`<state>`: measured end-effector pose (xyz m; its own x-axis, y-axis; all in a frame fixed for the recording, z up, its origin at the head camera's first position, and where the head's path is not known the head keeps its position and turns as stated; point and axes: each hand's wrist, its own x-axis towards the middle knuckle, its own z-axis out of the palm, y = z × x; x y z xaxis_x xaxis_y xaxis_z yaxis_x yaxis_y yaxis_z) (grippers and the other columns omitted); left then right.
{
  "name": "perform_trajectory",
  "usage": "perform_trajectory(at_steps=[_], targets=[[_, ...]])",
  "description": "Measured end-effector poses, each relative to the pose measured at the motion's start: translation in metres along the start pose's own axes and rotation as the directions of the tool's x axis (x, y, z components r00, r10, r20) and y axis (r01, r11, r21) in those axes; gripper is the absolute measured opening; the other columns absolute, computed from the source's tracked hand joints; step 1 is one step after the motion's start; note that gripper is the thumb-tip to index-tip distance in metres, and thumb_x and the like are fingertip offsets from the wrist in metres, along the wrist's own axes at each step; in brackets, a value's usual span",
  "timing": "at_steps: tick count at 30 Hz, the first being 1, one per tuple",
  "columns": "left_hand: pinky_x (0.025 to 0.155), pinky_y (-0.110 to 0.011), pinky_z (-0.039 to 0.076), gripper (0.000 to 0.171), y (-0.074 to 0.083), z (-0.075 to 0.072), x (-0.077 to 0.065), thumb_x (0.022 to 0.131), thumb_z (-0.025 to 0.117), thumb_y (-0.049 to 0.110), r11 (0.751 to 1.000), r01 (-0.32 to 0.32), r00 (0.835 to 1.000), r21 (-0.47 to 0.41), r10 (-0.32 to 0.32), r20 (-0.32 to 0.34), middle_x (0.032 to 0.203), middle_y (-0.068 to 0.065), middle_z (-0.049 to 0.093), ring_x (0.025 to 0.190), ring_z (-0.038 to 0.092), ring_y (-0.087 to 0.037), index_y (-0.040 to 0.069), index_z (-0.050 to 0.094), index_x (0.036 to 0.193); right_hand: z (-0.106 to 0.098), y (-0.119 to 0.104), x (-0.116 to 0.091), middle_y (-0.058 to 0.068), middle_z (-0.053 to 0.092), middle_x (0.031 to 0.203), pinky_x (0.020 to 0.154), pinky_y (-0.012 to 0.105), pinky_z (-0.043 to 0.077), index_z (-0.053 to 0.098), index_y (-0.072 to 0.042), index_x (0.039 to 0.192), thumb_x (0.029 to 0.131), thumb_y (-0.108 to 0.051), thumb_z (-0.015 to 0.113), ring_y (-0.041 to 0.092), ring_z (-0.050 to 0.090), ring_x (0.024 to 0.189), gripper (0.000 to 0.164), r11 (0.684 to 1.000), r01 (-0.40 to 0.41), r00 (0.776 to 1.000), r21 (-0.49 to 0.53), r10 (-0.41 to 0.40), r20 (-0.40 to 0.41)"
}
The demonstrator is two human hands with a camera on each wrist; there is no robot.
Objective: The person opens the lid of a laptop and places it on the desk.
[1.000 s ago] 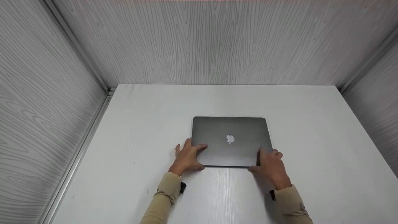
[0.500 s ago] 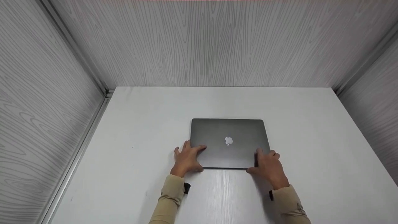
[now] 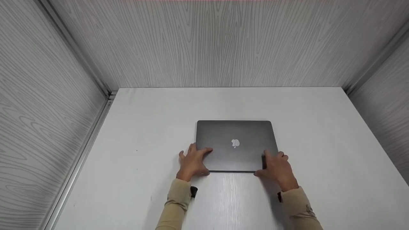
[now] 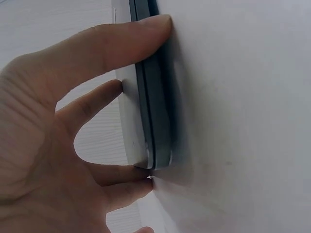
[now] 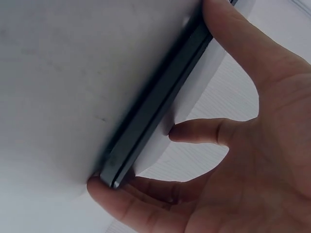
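Note:
A closed dark grey laptop with a pale apple logo lies flat, lid up, on the white table. At its near left corner my left hand grips it, with the thumb on the front edge, the index fingertip on the lid and other fingers by the side. My right hand holds the near right corner in much the same way. In the left wrist view the thumb crosses the laptop's dark edge. The right wrist view has fingers around the corner of the laptop edge.
The white tabletop spreads around the laptop on all sides. Grey wood-grain panels stand behind it, at the left and at the right. A metal rail runs along the table's left side.
Both hands keep their places on the laptop, which stays closed. The whole view shifts slightly, and the left sleeve sits a little farther right than a second ago.

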<state>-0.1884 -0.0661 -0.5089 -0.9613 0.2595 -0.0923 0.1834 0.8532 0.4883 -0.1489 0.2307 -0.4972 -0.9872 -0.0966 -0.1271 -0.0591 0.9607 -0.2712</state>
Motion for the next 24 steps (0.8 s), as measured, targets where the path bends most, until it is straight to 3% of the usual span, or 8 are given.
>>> perform_trajectory(at_steps=[6, 11, 15, 19, 24], targets=[[0.108, -0.075, 0.017, 0.079, -0.003, -0.001, 0.001, 0.066, 0.095, 0.017, 1.0, -0.002, 1.0, -0.007, 0.002, 0.028, 0.155, -0.029, 0.036, 0.146, 0.03, -0.042, 0.022, 0.065, 0.139, -0.001, 0.0, 0.0, 0.045, 0.049, 0.106, 0.07, 0.059, 0.055, 0.05, 0.007, 0.132, 0.073, -0.039, 0.091, 0.057, 0.053, 0.097, 0.086, 1.0, -0.008, 1.0, -0.011, 0.007, -0.013], [0.109, -0.076, 0.014, 0.08, -0.007, -0.003, -0.003, 0.069, 0.094, 0.023, 0.999, -0.019, 0.998, 0.043, 0.017, 0.052, 0.155, -0.03, 0.035, 0.147, 0.028, -0.044, 0.021, 0.061, 0.142, 0.0, -0.005, 0.001, 0.042, 0.052, 0.105, 0.072, 0.06, 0.054, 0.053, 0.008, 0.125, 0.072, -0.042, 0.091, 0.056, 0.054, 0.098, 0.082, 0.998, 0.003, 1.0, -0.062, -0.005, -0.024], [0.11, -0.074, 0.016, 0.084, -0.009, -0.004, -0.006, 0.076, 0.09, 0.034, 0.987, -0.061, 0.996, 0.148, 0.05, 0.072, 0.154, -0.031, 0.036, 0.145, 0.03, -0.045, 0.013, 0.053, 0.149, 0.002, -0.006, 0.002, 0.038, 0.053, 0.11, 0.079, 0.063, 0.052, 0.055, 0.01, 0.12, 0.07, -0.038, 0.093, 0.054, 0.053, 0.104, 0.078, 0.983, 0.101, 0.99, -0.155, -0.115, -0.082], [0.112, -0.069, 0.021, 0.089, -0.01, -0.003, -0.012, 0.081, 0.085, 0.043, 0.966, -0.072, 0.996, 0.25, 0.057, 0.066, 0.153, -0.028, 0.04, 0.145, 0.033, -0.043, 0.002, 0.046, 0.15, 0.006, -0.009, 0.006, 0.035, 0.052, 0.123, 0.086, 0.064, 0.049, 0.056, 0.009, 0.123, 0.073, -0.032, 0.093, 0.053, 0.052, 0.113, 0.074, 0.938, 0.267, 0.95, -0.222, -0.295, -0.104], [0.114, -0.066, 0.019, 0.092, -0.011, -0.001, -0.02, 0.086, 0.081, 0.04, 0.967, -0.056, 0.997, 0.248, 0.042, 0.062, 0.154, -0.027, 0.039, 0.146, 0.03, -0.043, -0.008, 0.038, 0.151, 0.013, -0.017, 0.014, 0.032, 0.053, 0.125, 0.087, 0.061, 0.051, 0.058, 0.007, 0.124, 0.077, -0.036, 0.09, 0.05, 0.054, 0.113, 0.071, 0.867, 0.43, 0.876, -0.251, -0.468, -0.115]])
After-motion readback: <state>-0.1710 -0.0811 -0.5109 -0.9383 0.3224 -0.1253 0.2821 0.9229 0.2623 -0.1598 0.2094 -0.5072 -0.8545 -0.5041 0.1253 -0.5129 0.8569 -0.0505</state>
